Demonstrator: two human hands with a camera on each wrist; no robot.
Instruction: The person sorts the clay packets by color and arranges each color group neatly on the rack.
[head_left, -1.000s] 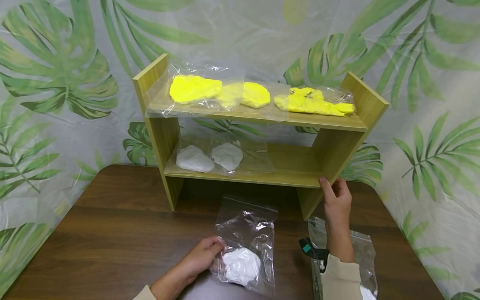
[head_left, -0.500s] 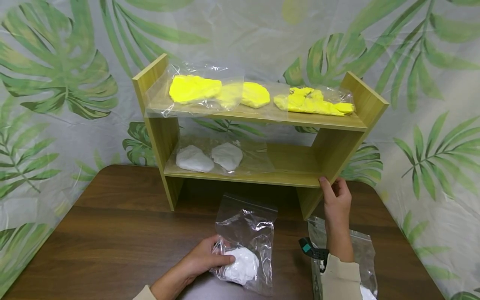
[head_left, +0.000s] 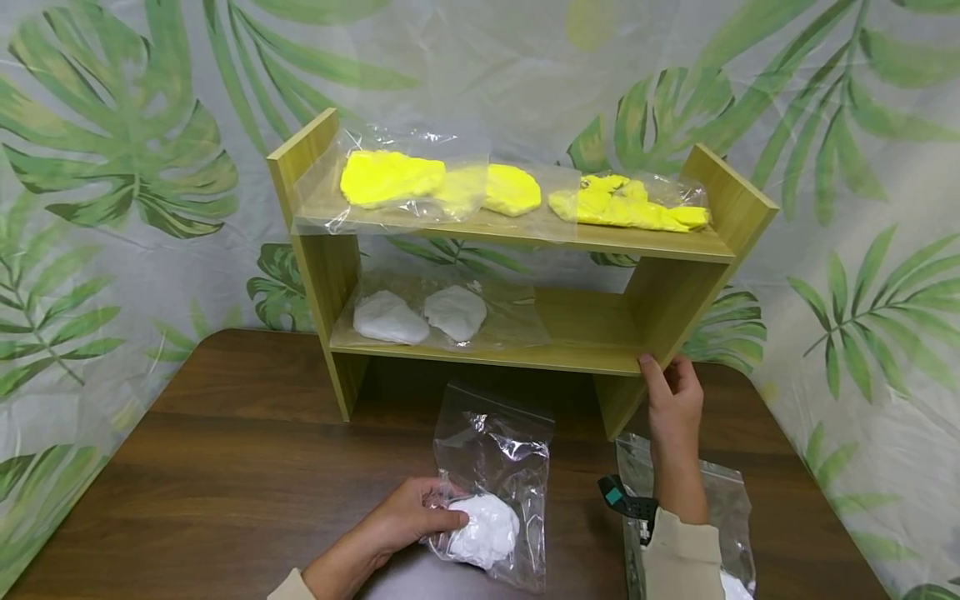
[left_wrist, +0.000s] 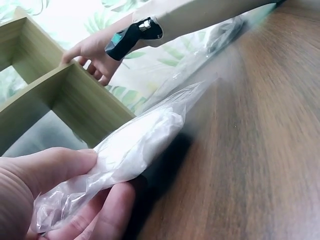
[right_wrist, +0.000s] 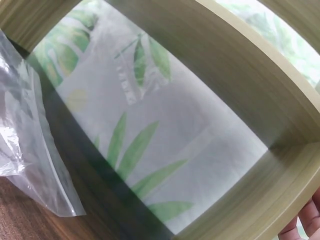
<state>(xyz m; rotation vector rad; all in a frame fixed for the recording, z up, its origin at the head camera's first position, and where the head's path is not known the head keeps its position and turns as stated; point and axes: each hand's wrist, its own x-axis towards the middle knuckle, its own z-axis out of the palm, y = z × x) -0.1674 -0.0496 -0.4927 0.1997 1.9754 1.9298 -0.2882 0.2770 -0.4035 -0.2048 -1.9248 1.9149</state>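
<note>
My left hand (head_left: 417, 518) pinches the left side of a clear zip bag (head_left: 491, 442), thumb on top and fingers beneath. Inside the bag is a white lump (head_left: 486, 530) of soft, clay-like stuff. In the left wrist view the bagged lump (left_wrist: 142, 142) is tilted up off the tabletop, a dark shadow under it. My right hand (head_left: 675, 400) grips the right side panel of a wooden shelf unit (head_left: 487, 360), its thumb at the front edge of the middle board. Only fingertips of that hand show in the right wrist view.
On the top board lie bagged yellow lumps (head_left: 392, 177). Two bagged white lumps (head_left: 454, 313) rest at the left of the middle board. Another zip bag (head_left: 723, 500) with something white lies under my right forearm. A leaf-patterned cloth (head_left: 135, 167) hangs behind the brown table (head_left: 225, 467).
My left hand has moved from the bag's left edge onto the white lump, its thumb now over it. The bag has shifted slightly. My right hand has stayed on the shelf unit.
</note>
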